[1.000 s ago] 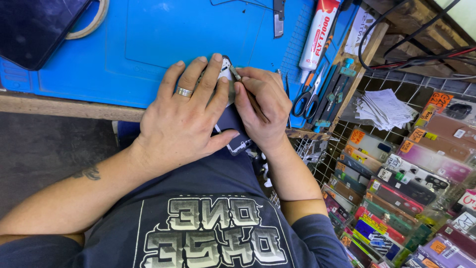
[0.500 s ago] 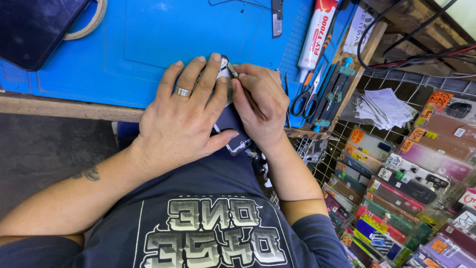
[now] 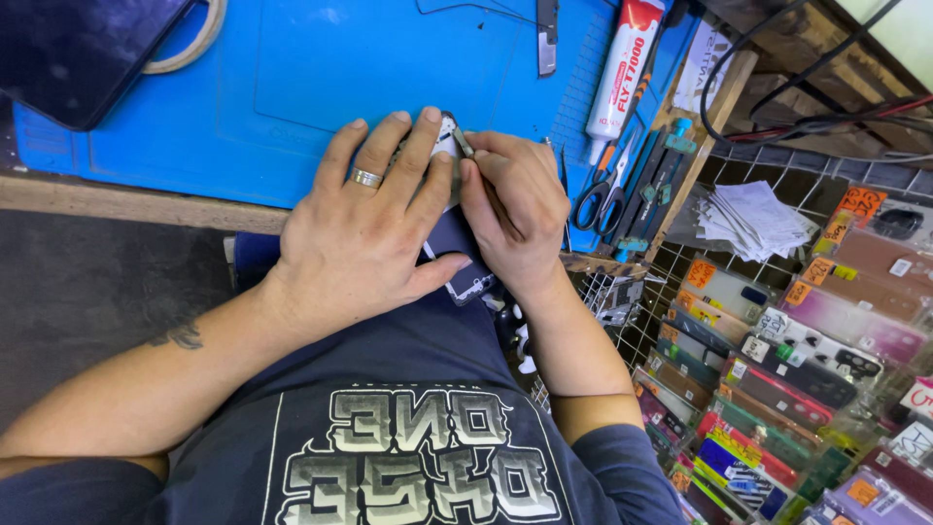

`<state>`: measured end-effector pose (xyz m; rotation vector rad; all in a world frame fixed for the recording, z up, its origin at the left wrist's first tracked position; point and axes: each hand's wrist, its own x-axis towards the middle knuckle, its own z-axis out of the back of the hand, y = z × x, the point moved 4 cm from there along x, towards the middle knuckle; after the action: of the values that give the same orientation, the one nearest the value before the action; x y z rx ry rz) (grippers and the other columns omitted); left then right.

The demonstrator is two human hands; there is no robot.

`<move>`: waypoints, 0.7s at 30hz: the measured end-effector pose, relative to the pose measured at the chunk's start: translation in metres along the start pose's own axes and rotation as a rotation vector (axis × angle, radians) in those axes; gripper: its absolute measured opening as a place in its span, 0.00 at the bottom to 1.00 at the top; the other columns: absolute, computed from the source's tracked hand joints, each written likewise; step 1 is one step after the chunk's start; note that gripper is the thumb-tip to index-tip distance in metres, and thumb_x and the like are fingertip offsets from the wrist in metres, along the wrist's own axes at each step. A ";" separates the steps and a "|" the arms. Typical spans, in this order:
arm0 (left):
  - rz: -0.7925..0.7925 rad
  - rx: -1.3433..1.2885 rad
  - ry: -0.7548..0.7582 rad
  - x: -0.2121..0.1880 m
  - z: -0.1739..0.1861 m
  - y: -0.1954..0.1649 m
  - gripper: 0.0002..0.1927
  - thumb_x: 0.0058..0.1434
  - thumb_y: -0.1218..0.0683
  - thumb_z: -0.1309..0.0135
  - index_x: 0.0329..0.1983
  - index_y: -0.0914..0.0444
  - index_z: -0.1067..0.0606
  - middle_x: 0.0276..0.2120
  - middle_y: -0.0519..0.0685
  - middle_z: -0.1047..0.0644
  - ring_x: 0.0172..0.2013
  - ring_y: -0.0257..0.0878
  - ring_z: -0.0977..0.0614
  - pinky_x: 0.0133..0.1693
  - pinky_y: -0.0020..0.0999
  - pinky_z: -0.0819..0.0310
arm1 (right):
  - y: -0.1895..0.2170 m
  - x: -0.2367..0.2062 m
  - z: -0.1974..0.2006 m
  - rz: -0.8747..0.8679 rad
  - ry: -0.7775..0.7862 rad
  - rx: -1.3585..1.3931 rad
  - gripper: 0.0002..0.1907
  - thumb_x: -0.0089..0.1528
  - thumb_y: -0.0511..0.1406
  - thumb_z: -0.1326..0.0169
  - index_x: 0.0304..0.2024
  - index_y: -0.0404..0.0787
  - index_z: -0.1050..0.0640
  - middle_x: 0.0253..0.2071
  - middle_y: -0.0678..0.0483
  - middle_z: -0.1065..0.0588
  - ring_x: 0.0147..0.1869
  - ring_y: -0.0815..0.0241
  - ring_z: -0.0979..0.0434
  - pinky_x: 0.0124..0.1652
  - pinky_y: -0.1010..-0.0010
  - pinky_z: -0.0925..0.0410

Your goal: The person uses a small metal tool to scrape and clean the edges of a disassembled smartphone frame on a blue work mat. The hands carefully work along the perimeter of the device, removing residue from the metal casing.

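Note:
A dark phone [image 3: 463, 262] lies at the near edge of a blue work mat [image 3: 292, 87], mostly hidden under my hands. My left hand [image 3: 364, 228], with a ring on one finger, lies flat across it and presses it down. My right hand [image 3: 515, 209] is closed on a thin metal tool [image 3: 464, 143], whose tip meets the phone's upper end beside my left fingertips.
A dark tablet [image 3: 78, 49] and a tape roll [image 3: 190, 44] lie at the mat's far left. A red-and-white glue tube [image 3: 622, 68], scissors [image 3: 603, 194] and hand tools sit on the right. Wire racks of phone cases [image 3: 777, 389] fill the right side.
Both hands stay in place over the phone. My right hand's fingers have shifted slightly at the tool tip.

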<state>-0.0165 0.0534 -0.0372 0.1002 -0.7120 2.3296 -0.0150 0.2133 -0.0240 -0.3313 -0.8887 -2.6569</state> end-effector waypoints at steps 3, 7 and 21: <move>-0.004 -0.012 0.009 -0.001 -0.001 -0.001 0.44 0.55 0.32 0.39 0.61 0.70 0.27 0.65 0.65 0.30 0.64 0.56 0.30 0.64 0.56 0.40 | 0.000 -0.002 0.000 -0.007 0.003 -0.006 0.06 0.65 0.24 0.38 0.40 0.33 0.24 0.46 0.46 0.21 0.47 0.50 0.20 0.47 0.63 0.32; -0.011 -0.001 0.011 -0.001 -0.002 0.000 0.44 0.55 0.32 0.39 0.61 0.71 0.26 0.65 0.65 0.30 0.64 0.57 0.31 0.64 0.56 0.40 | -0.002 0.001 -0.003 -0.005 0.009 0.009 0.06 0.65 0.24 0.39 0.41 0.34 0.24 0.47 0.47 0.21 0.49 0.50 0.20 0.47 0.66 0.31; -0.008 -0.015 0.017 -0.001 -0.001 0.000 0.44 0.55 0.32 0.38 0.61 0.70 0.27 0.65 0.65 0.31 0.64 0.57 0.31 0.64 0.56 0.40 | 0.001 -0.004 0.003 -0.025 0.037 0.000 0.06 0.65 0.24 0.39 0.42 0.34 0.24 0.47 0.46 0.21 0.49 0.50 0.20 0.47 0.66 0.31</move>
<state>-0.0156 0.0540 -0.0383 0.0762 -0.7192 2.3142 -0.0108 0.2154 -0.0225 -0.2720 -0.8871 -2.6771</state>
